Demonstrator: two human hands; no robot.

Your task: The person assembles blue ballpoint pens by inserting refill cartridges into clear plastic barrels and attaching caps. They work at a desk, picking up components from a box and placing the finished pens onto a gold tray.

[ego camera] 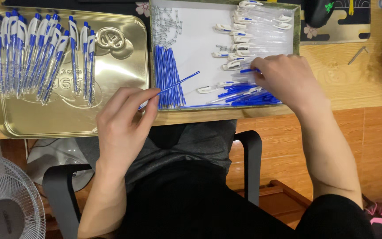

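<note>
Gold tin tray at the table's left end: a row of assembled blue-and-white pens along its left half. Left hand sits over the tray's lower right corner, thumb and forefinger pinched on a thin blue refill that angles up-right over the white-lined tray next to it. Bundle of blue refills at that tray's lower left. Right hand rests curled, fingers down, on the clear pen barrels near its lower right corner; can't tell if it grips one.
</note>
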